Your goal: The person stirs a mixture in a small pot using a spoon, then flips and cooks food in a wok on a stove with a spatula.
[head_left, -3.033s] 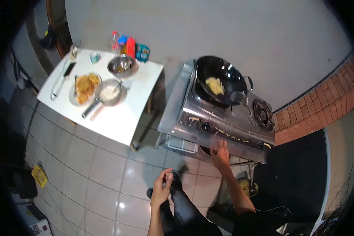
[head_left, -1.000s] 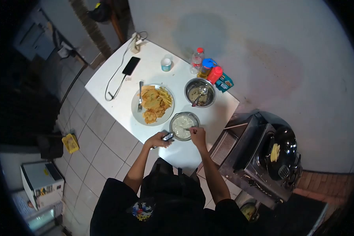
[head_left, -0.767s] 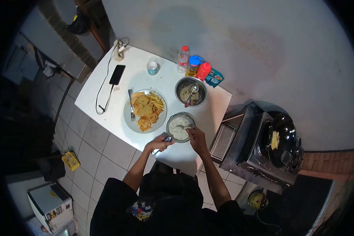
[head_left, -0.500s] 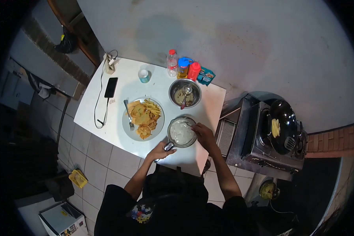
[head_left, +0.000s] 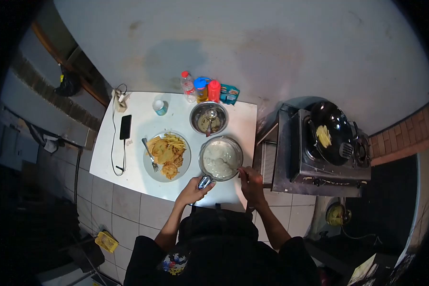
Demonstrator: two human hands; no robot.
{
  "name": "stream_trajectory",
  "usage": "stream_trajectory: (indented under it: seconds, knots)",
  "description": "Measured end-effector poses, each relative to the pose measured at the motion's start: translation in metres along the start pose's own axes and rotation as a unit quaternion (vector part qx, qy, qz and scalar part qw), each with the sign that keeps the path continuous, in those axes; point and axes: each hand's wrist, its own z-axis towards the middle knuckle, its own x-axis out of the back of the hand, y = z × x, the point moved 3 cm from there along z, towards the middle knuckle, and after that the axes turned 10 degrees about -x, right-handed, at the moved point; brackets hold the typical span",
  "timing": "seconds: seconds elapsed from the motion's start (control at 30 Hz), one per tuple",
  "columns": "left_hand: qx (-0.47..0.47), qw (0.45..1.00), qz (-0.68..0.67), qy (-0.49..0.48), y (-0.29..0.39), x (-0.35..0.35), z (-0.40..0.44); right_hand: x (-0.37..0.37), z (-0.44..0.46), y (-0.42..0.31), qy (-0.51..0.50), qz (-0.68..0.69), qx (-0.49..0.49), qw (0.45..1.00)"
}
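Gripping the handle of the pan of white batter [head_left: 219,155], the left hand [head_left: 194,191] is at the near edge of the table [head_left: 176,107], while the right hand [head_left: 251,183] pinches a utensil [head_left: 234,168] dipped in the batter. Left of the pan sits a plate [head_left: 165,177] of fried food [head_left: 167,151] with a fork [head_left: 150,155]; just behind the pan is a metal bowl [head_left: 196,129] holding a spoon [head_left: 210,116].

In view, a black phone [head_left: 125,127] with a cable [head_left: 124,151] lies at nine o'clock, a black bag [head_left: 69,85] at ten, a yellow basket [head_left: 107,242] at eight.
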Motion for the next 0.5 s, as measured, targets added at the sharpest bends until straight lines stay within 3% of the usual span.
stream_trajectory:
  seconds: [0.03,0.1,0.17,0.27,0.43,0.5]
  knots:
    - [-0.001,1.0,-0.018,0.003,0.004,-0.001,-0.001,0.01,0.002,-0.012,0.007,0.017,0.059,0.998]
    - [0.002,1.0,-0.008,-0.006,0.016,-0.002,-0.004,0.031,0.011,-0.029,-0.022,0.007,0.042,0.999]
    - [0.004,1.0,0.001,-0.012,0.022,-0.006,-0.005,0.046,0.022,-0.043,-0.036,-0.005,0.129,0.991]
    - [-0.022,0.999,0.02,-0.017,0.03,-0.012,-0.007,0.058,0.039,-0.047,-0.035,-0.022,0.159,0.986]
    - [-0.021,1.0,-0.005,-0.018,0.042,-0.02,-0.008,0.059,0.013,-0.025,0.019,-0.049,0.115,0.992]
    - [-0.025,0.999,-0.006,-0.023,0.047,-0.024,-0.006,0.055,-0.008,-0.008,0.109,-0.027,0.038,0.993]
